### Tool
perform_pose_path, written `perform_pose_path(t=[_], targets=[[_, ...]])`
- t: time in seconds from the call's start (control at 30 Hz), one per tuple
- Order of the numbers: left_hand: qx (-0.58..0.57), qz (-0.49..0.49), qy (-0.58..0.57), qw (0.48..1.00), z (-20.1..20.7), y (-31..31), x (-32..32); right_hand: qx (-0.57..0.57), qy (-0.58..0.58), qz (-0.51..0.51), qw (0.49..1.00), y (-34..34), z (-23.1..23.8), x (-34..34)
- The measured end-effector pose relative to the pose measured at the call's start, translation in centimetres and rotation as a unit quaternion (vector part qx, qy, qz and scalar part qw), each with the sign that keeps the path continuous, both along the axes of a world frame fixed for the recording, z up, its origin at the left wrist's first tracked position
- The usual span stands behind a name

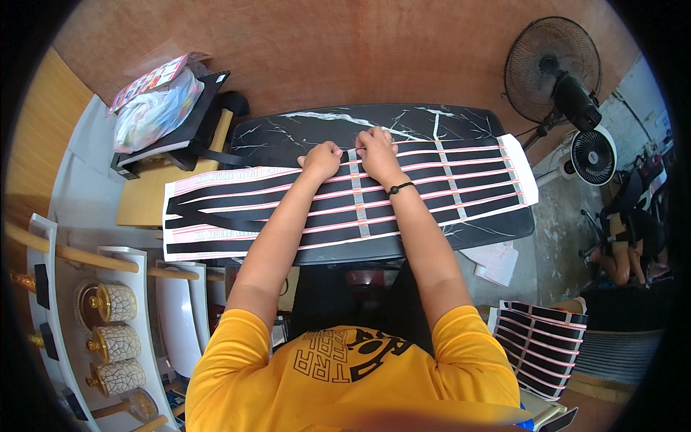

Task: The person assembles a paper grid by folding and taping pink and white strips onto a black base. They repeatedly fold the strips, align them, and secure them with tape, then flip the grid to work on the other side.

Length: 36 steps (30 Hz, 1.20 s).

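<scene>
Left hand (pixel 322 160) and right hand (pixel 377 154) rest side by side at the far edge of a long sheet of black strips (pixel 345 201) edged in pink, which lies across a black marble-patterned table (pixel 317 129) and overhangs it at the left. Both hands are curled narrow, fingertips pinched at the top of a grey cross band (pixel 358 198); whether anything is gripped between them cannot be told. The right wrist carries a black bracelet (pixel 400 189). A second cross band (pixel 450 180) lies farther right. Pressing a band flat is probably done best by keeping one hand as an anchor while the other smooths along it, so the strips stay parallel and evenly spaced. Around the table: a reddish-brown floor (pixel 324 50), a black standing fan (pixel 554 68) and a smaller white fan (pixel 592 156) at the right, a stack of similar striped sheets (pixel 540 345) at lower right, a plastic bag (pixel 155 111) on a dark tray at upper left, and white shelving with three crackle-patterned jars (pixel 115 338) at the left.
</scene>
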<state>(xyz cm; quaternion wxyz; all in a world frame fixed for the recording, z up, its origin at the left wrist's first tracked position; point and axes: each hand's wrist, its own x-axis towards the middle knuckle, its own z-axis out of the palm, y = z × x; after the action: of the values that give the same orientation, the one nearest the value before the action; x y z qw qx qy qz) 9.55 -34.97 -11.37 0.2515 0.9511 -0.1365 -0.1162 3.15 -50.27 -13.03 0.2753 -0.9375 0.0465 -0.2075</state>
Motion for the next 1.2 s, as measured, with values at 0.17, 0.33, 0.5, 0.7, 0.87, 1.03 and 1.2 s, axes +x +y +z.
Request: perform_pose_path(t=[0.17,0.33,0.5,0.7,0.87,1.03,1.2], targets=[[0.003,0.002,0.013,1.000,-0.4,0.0,0.8,-0.003,-0.005,0.000,1.000,0.1,0.3,-0.1],[0.006,0.001,0.013,1.000,-0.8,-0.3,1.1,-0.018,0.016,0.007,1.000,-0.4,0.4,0.0],[0.000,-0.002,0.012,1.000,-0.9,-0.2,1.1,-0.024,0.028,0.014,0.999,-0.7,0.4,0.4],[-0.003,0.000,0.009,1.000,-0.8,-0.1,1.0,-0.025,0.050,0.015,0.998,-0.7,0.6,0.7],[-0.011,-0.002,0.020,1.000,-0.6,-0.1,0.9,-0.024,0.070,0.006,0.997,-0.4,1.1,0.7],[-0.013,-0.004,0.014,1.000,-0.7,-0.1,0.8,-0.042,0.058,-0.009,0.997,0.6,1.2,0.5],[-0.017,0.000,0.002,1.000,-1.0,-0.1,0.7,-0.052,0.033,-0.054,0.997,2.2,0.4,0.2]])
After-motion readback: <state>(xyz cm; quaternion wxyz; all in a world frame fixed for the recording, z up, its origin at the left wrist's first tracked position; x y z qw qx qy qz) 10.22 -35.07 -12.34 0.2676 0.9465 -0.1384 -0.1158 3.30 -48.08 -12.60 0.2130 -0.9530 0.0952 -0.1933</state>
